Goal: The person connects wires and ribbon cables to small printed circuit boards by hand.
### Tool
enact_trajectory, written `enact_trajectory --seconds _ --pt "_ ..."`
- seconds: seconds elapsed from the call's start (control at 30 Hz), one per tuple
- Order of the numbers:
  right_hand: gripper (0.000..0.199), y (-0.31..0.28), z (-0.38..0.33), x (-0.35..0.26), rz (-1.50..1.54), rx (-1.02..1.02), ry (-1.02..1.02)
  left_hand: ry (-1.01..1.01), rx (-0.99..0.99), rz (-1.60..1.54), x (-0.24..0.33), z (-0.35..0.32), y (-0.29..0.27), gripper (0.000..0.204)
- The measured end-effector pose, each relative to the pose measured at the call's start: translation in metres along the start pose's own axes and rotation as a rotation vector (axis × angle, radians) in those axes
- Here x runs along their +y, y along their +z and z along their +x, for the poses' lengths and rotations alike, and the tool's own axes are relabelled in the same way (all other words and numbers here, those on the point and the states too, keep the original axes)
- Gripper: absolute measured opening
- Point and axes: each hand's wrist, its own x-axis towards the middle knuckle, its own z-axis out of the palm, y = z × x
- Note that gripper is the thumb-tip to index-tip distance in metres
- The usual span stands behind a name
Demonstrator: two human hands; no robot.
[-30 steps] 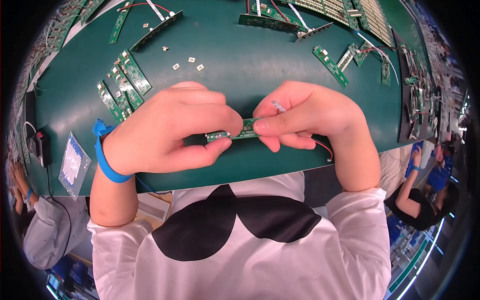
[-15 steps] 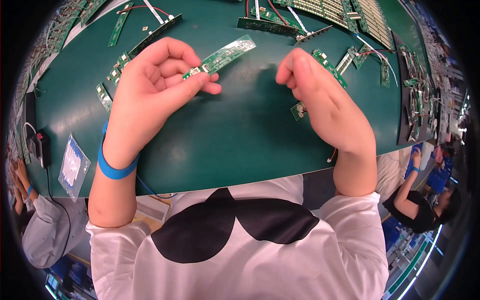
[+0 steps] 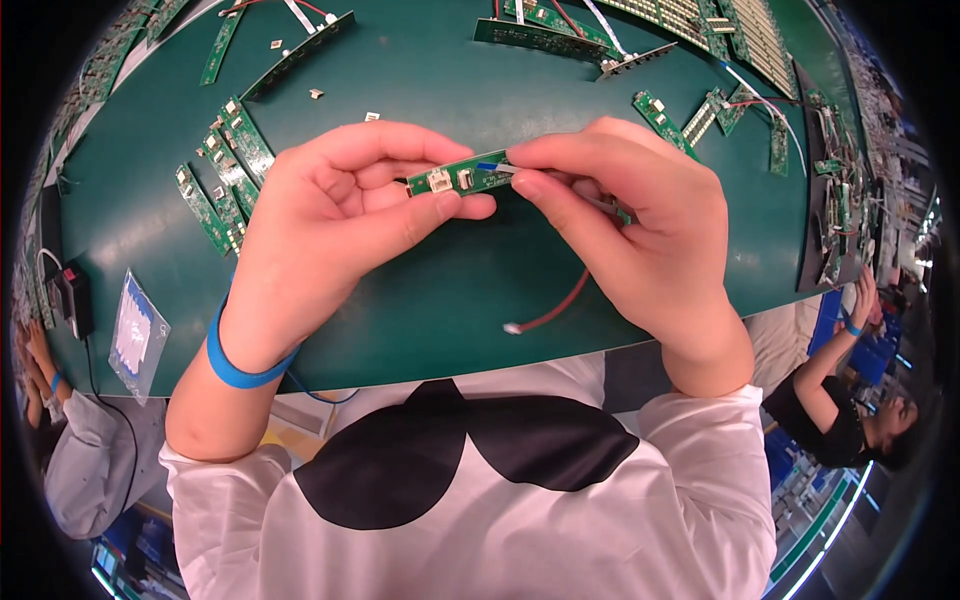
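- Circuit board strip (image 3: 468, 176), small, green and narrow, sits at the centre of the frame above the green table (image 3: 480, 290), pinched between both hands.
- Left hand (image 3: 330, 225) is closed on the strip's left end, thumb beneath and fingers curled over the top.
- Right hand (image 3: 630, 225) pinches a thin flat cable (image 3: 497, 167) with a blue tip between thumb and forefinger, right at the strip's right end; whether it is fully seated I cannot tell.
- Red wire (image 3: 556, 308) with a white plug hangs loose below the right hand, not connected to anything visible, so that seems left to do.
- Blue wristband (image 3: 235, 365) circles the left wrist, lower left of centre.
- Finished-looking green boards (image 3: 222, 170) lie in a row at left.
- More boards (image 3: 700, 20) crowd the upper right edge.
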Motion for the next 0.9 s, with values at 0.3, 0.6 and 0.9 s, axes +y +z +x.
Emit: enact_trajectory --seconds 0.3,0.6,0.9 --pt "0.006 0.009 -0.005 -0.002 0.174 -0.021 0.214 -0.02 0.04 -0.09 -0.003 -0.001 0.005 0.026" --pt "0.002 0.01 -0.005 -0.005 0.139 -0.043 0.243 -0.046 0.039 -0.155 -0.006 -0.002 0.009 0.027" --pt "0.003 0.011 -0.007 -0.004 0.175 -0.09 0.337 -0.029 0.02 -0.145 -0.01 -0.001 0.01 0.026"
